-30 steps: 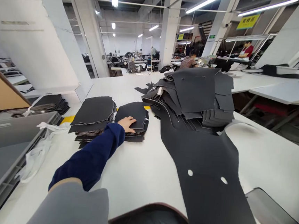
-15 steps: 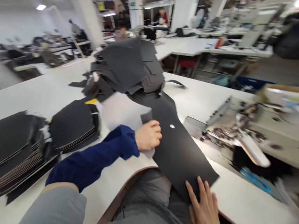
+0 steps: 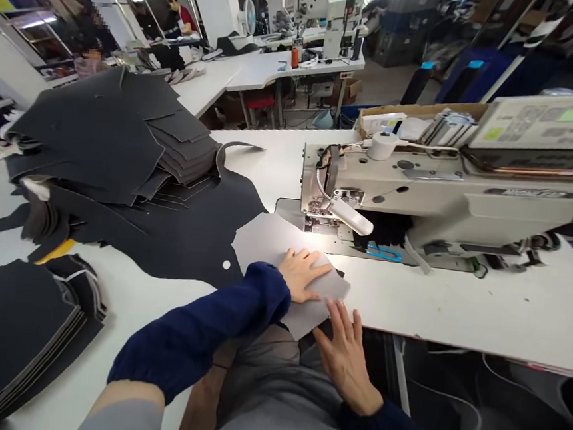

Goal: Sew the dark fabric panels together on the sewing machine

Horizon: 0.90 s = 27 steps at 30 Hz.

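Observation:
My left hand lies on a light grey sheet piece with its fingers spread, pressing it from above. Beneath that piece is a long dark grey sheet with a round white spot; its right end is mostly covered. At the front edge of the table, my right hand is open, fingertips touching the near right edge of the layered pieces. A tall pile of cut dark sheets rests on the far left part of the long sheet.
A sewing machine with a lit lamp and a thread spool stands right of the hands. Blue thread snips lie by its bed. Bundled dark pieces sit at lower left. A person is in the background.
The view has swung right. My left hand has carried the light grey piece rightward onto the dark sheet's end, and its curled fingers have spread flat. My right hand stays at the near edge.

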Available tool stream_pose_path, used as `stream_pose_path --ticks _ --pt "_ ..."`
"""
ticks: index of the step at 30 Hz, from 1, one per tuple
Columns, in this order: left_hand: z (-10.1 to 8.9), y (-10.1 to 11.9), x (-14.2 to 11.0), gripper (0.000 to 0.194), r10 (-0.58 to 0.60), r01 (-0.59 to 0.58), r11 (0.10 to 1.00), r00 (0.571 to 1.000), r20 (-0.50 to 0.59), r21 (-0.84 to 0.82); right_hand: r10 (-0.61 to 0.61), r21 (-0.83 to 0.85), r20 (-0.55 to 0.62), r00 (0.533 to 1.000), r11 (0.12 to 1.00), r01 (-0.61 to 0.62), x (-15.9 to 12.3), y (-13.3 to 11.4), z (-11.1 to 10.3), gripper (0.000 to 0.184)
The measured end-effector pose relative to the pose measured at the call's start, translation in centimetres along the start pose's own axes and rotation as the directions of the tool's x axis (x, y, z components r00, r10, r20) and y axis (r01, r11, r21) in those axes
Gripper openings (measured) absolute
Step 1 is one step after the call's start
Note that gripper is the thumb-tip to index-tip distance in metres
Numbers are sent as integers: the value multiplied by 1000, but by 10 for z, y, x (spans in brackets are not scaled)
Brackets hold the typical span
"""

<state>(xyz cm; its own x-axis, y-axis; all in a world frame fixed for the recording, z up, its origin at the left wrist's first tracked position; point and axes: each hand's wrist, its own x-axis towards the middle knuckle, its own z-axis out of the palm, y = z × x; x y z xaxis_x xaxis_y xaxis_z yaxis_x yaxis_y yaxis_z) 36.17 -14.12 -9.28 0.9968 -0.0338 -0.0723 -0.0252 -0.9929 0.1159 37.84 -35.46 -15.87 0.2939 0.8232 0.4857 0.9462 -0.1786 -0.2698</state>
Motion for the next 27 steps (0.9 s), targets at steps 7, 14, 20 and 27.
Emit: stream_pose_path --ticks 7,14,20,27 --pt "2 7 34 44 106 -98 988 992 -63 122 -27 40 -7 1000 999 27 -2 1 4 22" --pt "-5 -4 51 48 19 -14 993 999 -42 114 -83 28 62 995 996 81 0 2 0 26" --pt "-4 -13 58 25 90 -87 996 992 88 -32 -135 -18 105 985 990 137 5 3 -3 33" --pt "4 -50 52 24 13 -10 998 999 -47 58 -199 -17 140 970 979 204 44 9 15 31"
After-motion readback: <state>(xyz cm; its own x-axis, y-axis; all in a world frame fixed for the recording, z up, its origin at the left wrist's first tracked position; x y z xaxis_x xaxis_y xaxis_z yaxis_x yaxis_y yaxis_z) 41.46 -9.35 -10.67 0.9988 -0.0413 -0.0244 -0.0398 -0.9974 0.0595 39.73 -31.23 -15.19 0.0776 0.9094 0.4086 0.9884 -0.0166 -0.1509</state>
